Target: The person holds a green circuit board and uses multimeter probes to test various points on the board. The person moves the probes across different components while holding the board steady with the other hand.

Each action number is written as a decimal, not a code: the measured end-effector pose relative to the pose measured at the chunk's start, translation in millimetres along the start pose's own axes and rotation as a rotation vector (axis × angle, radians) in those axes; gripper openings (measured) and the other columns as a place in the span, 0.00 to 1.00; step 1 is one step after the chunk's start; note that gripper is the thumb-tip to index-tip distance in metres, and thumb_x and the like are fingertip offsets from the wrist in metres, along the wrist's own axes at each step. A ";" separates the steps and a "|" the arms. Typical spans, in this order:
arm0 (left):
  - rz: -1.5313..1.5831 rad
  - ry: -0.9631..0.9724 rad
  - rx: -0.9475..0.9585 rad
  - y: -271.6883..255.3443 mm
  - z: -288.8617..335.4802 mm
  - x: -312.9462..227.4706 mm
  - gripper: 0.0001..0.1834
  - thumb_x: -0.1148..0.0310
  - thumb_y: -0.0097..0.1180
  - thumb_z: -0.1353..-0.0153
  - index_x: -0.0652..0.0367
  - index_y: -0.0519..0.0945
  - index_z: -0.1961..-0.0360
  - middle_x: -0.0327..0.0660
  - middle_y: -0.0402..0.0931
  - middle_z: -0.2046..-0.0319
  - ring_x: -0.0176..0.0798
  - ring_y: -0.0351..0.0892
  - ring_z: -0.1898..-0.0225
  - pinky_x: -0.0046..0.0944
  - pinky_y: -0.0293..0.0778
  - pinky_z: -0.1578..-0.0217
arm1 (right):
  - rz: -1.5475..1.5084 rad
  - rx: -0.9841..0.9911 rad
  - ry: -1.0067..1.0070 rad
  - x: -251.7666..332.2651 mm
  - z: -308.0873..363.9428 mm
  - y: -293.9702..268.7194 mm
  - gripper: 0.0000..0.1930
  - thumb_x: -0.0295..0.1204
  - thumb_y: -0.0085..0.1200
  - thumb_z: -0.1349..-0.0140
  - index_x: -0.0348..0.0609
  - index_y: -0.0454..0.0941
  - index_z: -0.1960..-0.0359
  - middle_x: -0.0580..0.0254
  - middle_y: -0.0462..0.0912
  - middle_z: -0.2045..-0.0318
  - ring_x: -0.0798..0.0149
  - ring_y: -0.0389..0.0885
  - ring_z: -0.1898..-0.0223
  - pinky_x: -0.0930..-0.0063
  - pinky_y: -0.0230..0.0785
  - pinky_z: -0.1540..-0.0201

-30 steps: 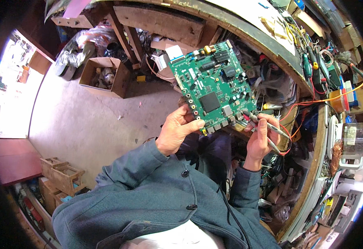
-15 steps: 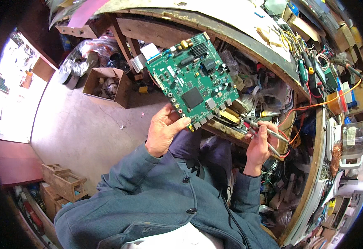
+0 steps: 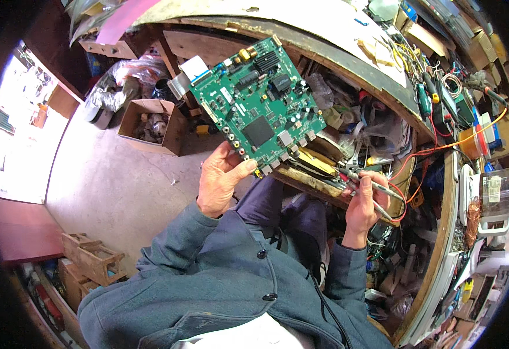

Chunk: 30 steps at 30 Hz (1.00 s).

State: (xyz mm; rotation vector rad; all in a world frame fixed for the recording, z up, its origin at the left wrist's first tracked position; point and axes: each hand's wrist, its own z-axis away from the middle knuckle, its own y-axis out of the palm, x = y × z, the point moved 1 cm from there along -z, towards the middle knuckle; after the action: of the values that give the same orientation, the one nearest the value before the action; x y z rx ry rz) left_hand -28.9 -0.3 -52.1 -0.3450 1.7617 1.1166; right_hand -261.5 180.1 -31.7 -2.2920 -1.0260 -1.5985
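A green circuit board (image 3: 240,119) is held up in front of me, tilted, by its near left corner. My left hand (image 3: 222,180) pinches that corner, thumb on top beside a row of round sockets. A white ribbon cable (image 3: 194,68) sticks out from the board's far left edge. My right hand (image 3: 368,200) is closed round a pair of thin grey test probes (image 3: 389,190), apart from the board and to its right. Red and orange leads (image 3: 420,152) run from the probes toward the bench on the right. The fingers' far sides are hidden.
A wooden workbench (image 3: 347,61) curves across the far side, its shelf below crammed with parts and bags. Tools and wires crowd the right. A cardboard box (image 3: 129,125) stands on the floor at left, and a wooden crate (image 3: 94,259) is at lower left.
My left hand and the circuit board have shifted slightly left and away from the probes. My right hand stays nearly in place with the probes.
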 end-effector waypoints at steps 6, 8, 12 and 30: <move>0.016 -0.006 0.001 -0.6 -2.5 0.0 0.30 0.80 0.66 0.33 0.63 0.73 0.30 0.41 0.81 0.39 0.36 0.82 0.41 0.39 0.77 0.38 | 0.026 -0.016 0.019 1.7 -0.6 -3.8 0.07 0.27 0.60 0.26 0.35 0.82 0.55 0.59 0.81 0.61 0.70 0.80 0.67 0.74 0.82 0.71; 0.017 -0.015 -0.010 0.0 -1.5 -1.9 0.30 0.80 0.66 0.33 0.63 0.73 0.30 0.41 0.81 0.39 0.36 0.82 0.41 0.39 0.77 0.38 | 0.023 -0.014 0.013 2.0 -1.1 -2.7 0.07 0.27 0.60 0.26 0.35 0.82 0.54 0.59 0.81 0.61 0.70 0.80 0.67 0.75 0.82 0.71; 0.015 -0.032 -0.001 0.6 -0.6 -2.7 0.30 0.80 0.66 0.33 0.64 0.73 0.30 0.42 0.81 0.38 0.36 0.81 0.39 0.40 0.77 0.37 | 0.057 0.000 -0.012 -1.2 -0.3 -6.3 0.07 0.28 0.58 0.24 0.35 0.81 0.53 0.58 0.81 0.59 0.68 0.81 0.68 0.74 0.80 0.71; -0.001 -0.015 0.011 -2.1 -4.9 -0.8 0.30 0.80 0.66 0.33 0.63 0.73 0.31 0.42 0.80 0.38 0.38 0.79 0.37 0.43 0.74 0.33 | 0.074 -0.007 -0.010 -4.8 -1.6 -9.8 0.07 0.27 0.58 0.25 0.34 0.81 0.54 0.56 0.80 0.57 0.66 0.81 0.70 0.75 0.78 0.73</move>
State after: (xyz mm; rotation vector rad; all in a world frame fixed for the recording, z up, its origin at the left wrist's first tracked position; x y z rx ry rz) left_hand -30.0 -5.5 -52.1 -0.3303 1.7533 1.1054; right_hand -269.6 184.6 -37.6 -2.3166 -0.9278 -1.5663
